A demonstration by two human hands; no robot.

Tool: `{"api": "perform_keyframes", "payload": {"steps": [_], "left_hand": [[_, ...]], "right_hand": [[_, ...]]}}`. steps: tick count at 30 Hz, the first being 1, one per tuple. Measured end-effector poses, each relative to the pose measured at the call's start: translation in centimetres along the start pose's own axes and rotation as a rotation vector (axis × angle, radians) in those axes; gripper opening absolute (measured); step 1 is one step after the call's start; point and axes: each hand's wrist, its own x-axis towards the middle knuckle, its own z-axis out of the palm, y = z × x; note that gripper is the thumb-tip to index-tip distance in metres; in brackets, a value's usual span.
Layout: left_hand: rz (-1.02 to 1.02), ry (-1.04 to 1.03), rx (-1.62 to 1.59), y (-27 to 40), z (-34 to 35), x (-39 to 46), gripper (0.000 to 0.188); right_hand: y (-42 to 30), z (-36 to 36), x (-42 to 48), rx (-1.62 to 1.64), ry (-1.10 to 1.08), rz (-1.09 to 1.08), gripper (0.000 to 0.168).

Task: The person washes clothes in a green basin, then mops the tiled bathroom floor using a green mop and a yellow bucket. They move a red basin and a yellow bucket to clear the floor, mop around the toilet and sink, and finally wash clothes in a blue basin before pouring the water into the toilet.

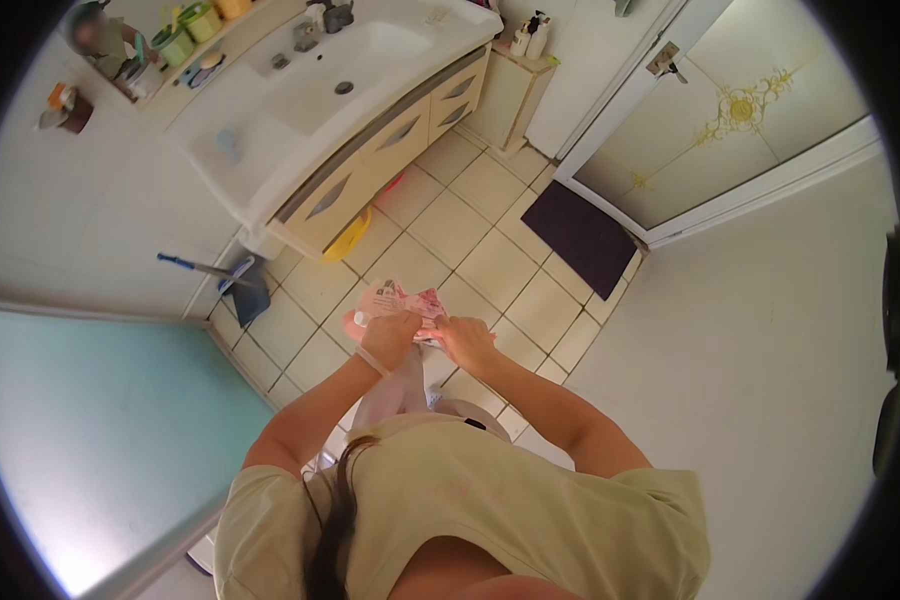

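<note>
A pink plastic pouch [390,298] with printing and a white cap [361,319] is held in front of my body, above the tiled floor. My left hand [390,337] grips its near edge beside the cap. Close by on the right, my right hand [463,343] pinches the same edge, and the two hands almost meet. The pouch looks creased, and its underside is hidden by my fingers.
Ahead stands a vanity with a white basin [390,56]. A yellow plastic basin [347,238] sits under it. A dustpan [249,300] leans at the left wall. A dark mat [581,238] lies before the glass door [735,112]. Pump bottles [531,39] stand on a small cabinet [508,94].
</note>
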Motion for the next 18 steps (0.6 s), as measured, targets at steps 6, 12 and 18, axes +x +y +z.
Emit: {"api": "perform_keyframes", "payload": {"steps": [6,12,18], "left_hand": [[0.118,-0.004,-0.112,-9.7,-0.2,14.7,0.032],[0.114,0.234,-0.062,-18.3,-6.0,34.3,0.057],[-0.33,0.397,0.296,-29.4,-6.3,47.4,0.071]], "right_hand": [[10.0,-2.8,12.5,-0.17,-0.104,0.142,0.014],[23.9,-9.4,21.6,-0.289,-0.155,0.381,0.016],[42.7,-10.2,34.5,-0.289,-0.133,0.382,0.015]]}}
